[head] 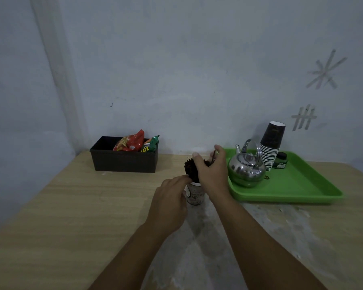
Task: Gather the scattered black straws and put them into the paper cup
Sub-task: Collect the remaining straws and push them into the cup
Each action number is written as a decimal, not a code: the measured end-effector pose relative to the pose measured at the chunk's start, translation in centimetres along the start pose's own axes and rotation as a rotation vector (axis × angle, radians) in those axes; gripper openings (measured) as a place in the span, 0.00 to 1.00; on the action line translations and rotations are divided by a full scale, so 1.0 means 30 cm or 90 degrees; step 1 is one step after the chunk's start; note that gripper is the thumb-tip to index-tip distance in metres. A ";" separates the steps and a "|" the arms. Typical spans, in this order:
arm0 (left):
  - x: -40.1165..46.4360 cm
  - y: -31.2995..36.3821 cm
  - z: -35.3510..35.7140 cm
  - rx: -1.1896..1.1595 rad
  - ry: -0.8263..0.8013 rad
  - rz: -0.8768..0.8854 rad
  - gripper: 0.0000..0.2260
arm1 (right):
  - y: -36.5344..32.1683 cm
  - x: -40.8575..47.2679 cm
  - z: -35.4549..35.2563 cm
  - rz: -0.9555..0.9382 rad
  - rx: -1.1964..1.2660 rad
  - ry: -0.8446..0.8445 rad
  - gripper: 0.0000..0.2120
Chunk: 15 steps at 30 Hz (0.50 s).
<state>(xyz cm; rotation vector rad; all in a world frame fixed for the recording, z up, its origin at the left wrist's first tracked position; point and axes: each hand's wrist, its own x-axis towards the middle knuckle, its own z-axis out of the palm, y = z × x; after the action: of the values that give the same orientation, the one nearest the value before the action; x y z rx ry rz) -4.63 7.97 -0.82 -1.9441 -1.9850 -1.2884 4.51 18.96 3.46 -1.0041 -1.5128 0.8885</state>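
Note:
A white paper cup [194, 194] with dark print stands on the wooden table near the middle. A thick bundle of black straws [190, 170] sticks up out of it. My right hand [213, 173] wraps around the bundle from the right, with one loose black straw [213, 157] poking up between its fingers. My left hand [170, 197] is at the cup's left side, its fingertips touching the bundle just above the rim. The cup's right side and the lower ends of the straws are hidden behind my hands.
A green tray [298, 185] at the right holds a steel kettle [246, 167], a stack of dark paper cups [270, 147] and a small green jar [280, 160]. A black box [124, 162] with snack packets [132, 143] stands at the back left against the wall.

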 end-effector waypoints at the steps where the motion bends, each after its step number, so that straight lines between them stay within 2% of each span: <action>1: 0.001 -0.001 0.000 0.000 -0.001 0.000 0.22 | 0.000 0.004 -0.004 -0.001 0.011 0.005 0.37; 5: -0.001 -0.002 0.002 -0.003 0.003 0.003 0.23 | -0.009 -0.003 -0.016 -0.053 0.012 0.051 0.43; 10: -0.001 0.001 0.005 -0.013 0.009 0.009 0.23 | -0.013 -0.023 -0.032 -0.160 -0.060 0.025 0.35; 15: -0.002 -0.003 0.006 -0.004 0.007 0.008 0.21 | 0.039 0.007 -0.018 -0.067 -0.171 -0.070 0.34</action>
<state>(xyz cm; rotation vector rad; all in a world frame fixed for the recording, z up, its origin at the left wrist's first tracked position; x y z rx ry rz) -4.61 8.03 -1.02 -1.9447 -1.9621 -1.3004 5.19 19.59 2.54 -1.0698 -1.7965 0.6878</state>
